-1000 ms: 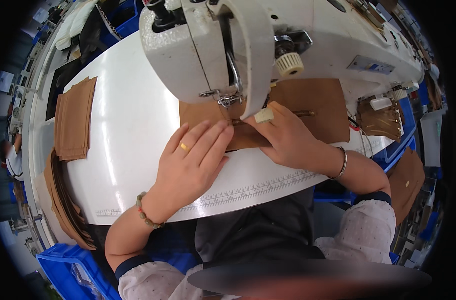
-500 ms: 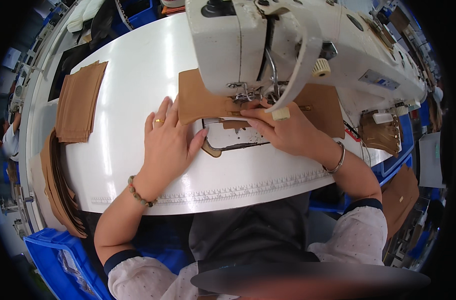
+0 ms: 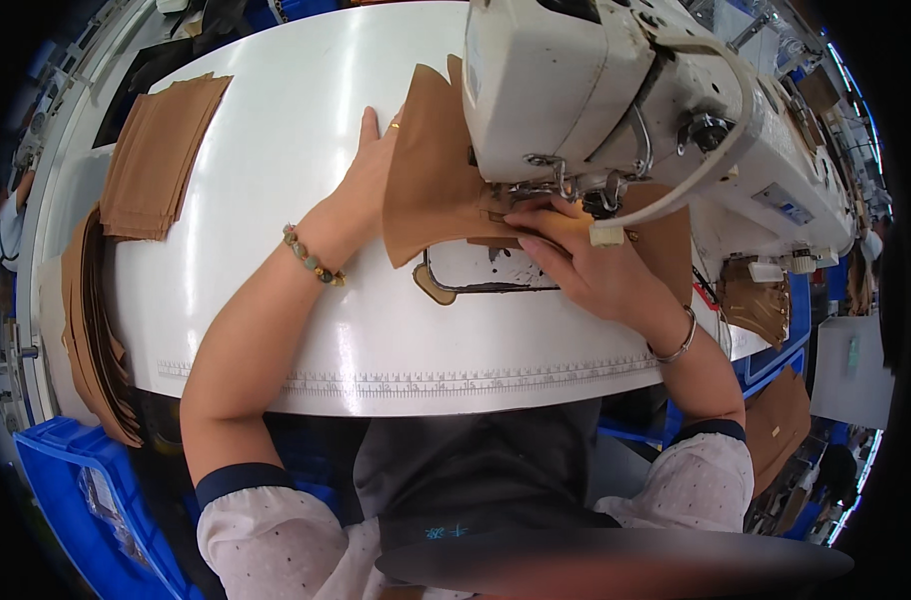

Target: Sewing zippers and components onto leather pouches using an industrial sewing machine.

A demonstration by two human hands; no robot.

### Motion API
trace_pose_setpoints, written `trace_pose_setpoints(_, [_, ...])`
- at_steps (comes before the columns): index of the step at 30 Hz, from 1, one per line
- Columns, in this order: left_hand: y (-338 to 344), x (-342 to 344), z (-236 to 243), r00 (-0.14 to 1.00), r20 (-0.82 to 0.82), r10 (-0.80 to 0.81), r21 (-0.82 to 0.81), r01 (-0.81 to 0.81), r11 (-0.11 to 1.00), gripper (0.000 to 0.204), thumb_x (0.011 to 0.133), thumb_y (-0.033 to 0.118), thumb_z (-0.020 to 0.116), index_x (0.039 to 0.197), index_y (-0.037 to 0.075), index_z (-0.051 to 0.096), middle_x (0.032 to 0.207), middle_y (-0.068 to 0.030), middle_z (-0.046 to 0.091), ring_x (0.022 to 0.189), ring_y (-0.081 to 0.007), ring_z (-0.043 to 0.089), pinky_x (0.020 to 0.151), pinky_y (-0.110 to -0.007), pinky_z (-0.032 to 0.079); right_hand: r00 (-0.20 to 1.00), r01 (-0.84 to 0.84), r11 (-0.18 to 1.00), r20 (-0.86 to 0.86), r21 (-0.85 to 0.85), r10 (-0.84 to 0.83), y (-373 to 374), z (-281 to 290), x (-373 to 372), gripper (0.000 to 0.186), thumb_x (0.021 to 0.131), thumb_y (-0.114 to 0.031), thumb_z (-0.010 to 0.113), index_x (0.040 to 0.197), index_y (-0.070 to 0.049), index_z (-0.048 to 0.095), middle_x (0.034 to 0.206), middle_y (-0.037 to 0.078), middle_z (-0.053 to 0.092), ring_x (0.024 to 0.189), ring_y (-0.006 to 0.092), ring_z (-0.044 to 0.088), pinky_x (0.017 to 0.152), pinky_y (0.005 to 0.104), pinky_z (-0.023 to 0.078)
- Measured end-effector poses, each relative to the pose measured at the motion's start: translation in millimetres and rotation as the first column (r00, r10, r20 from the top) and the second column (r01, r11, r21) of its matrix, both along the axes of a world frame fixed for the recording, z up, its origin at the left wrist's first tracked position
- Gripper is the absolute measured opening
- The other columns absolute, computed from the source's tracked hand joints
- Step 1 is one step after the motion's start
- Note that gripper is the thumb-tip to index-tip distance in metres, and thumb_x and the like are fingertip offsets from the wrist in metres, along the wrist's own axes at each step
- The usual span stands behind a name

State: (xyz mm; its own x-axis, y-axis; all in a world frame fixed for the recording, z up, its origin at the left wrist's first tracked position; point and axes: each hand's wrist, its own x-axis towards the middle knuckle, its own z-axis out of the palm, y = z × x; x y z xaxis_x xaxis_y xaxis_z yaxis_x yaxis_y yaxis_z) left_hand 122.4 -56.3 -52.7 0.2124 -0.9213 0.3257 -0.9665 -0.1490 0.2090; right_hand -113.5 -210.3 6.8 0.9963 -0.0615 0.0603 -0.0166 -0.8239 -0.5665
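Observation:
A brown leather-like panel (image 3: 431, 190) lies under the needle area of a white sewing machine (image 3: 576, 90), its left side curving up off the table. My left hand (image 3: 366, 180) is at that raised left edge; two stretched fingers show, and the panel hides the rest. Close to the presser foot (image 3: 556, 190), my right hand (image 3: 596, 265) has its fingers closed on the panel's near edge, beside a small slot-like detail. Part of the fingertips is hidden below the machine head. The panel continues to the right behind my right hand.
A stack of brown pieces (image 3: 166, 155) lies at the table's far left, with more brown pieces (image 3: 91, 320) draped over the left edge. A printed ruler (image 3: 426, 383) runs along the front. Blue crates (image 3: 86, 480) stand at lower left and right.
My left hand has gone farther forward and partly behind the panel, whose left side now stands raised. My right hand stays by the presser foot. The whole view has shifted.

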Motion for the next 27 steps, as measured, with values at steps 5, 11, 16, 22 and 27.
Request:
trace_pose_setpoints(5, [8, -6, 12, 0.998, -0.013, 0.060, 0.175, -0.057, 0.983, 0.061, 0.089, 0.054, 0.071, 0.144, 0.029, 0.061, 0.151, -0.0002, 0.056, 0.146, -0.0238, 0.038, 0.116, -0.064, 0.019, 0.999, -0.033, 0.999, 0.018, -0.037, 0.034, 3, 4, -2, 0.031, 0.101, -0.019, 0.064, 0.127, -0.003, 0.067, 0.128, 0.015, 0.062, 0.118, 0.0353, 0.063, 0.100, 0.0406, 0.050])
trace_pose_setpoints(11, [9, -11, 19, 0.999, 0.003, 0.039, 0.114, -0.039, 0.993, 0.064, 0.093, 0.049, 0.066, 0.149, 0.019, 0.054, 0.152, -0.0098, 0.051, 0.152, -0.0380, 0.027, 0.104, -0.084, 0.023, 0.997, -0.075, 0.988, 0.025, -0.132, 0.079, 7, 9, -11, 0.039, 0.097, -0.022, 0.068, 0.130, -0.001, 0.066, 0.133, 0.014, 0.059, 0.120, 0.0350, 0.062, 0.099, 0.0407, 0.050])
trace_pose_setpoints(16, [7, -6, 12, 0.998, 0.055, 0.042, 0.149, -0.049, 0.988, 0.062, 0.095, 0.042, 0.065, 0.149, 0.015, 0.053, 0.151, -0.0108, 0.051, 0.150, -0.0396, 0.029, 0.105, -0.083, 0.027, 0.991, -0.087, 0.981, 0.086, -0.174, 0.103, 15, 6, -12, 0.051, 0.094, -0.033, 0.073, 0.132, 0.001, 0.065, 0.140, 0.015, 0.058, 0.123, 0.0363, 0.061, 0.100, 0.0417, 0.053])
trace_pose_setpoints(22, [6, -5, 13, 0.992, 0.093, 0.087, 0.149, -0.100, 0.984, 0.065, 0.095, 0.038, 0.064, 0.153, 0.014, 0.049, 0.163, -0.0133, 0.041, 0.154, -0.0455, 0.025, 0.106, -0.083, 0.026, 0.971, -0.135, 0.923, 0.138, -0.360, 0.196, 20, 6, -18, 0.079, 0.089, -0.062, 0.069, 0.121, 0.011, 0.068, 0.132, 0.022, 0.066, 0.110, 0.0370, 0.068, 0.091, 0.0429, 0.055])
trace_pose_setpoints(27, [6, -7, 14, 0.992, 0.080, 0.097, 0.133, -0.107, 0.985, 0.068, 0.095, 0.040, 0.064, 0.156, 0.015, 0.046, 0.167, -0.0132, 0.036, 0.154, -0.0485, 0.024, 0.106, -0.084, 0.026, 0.957, -0.129, 0.870, 0.171, -0.476, 0.235, 25, 3, -19, 0.077, 0.086, -0.057, 0.072, 0.129, 0.007, 0.065, 0.133, 0.022, 0.064, 0.109, 0.0338, 0.068, 0.089, 0.0421, 0.055])
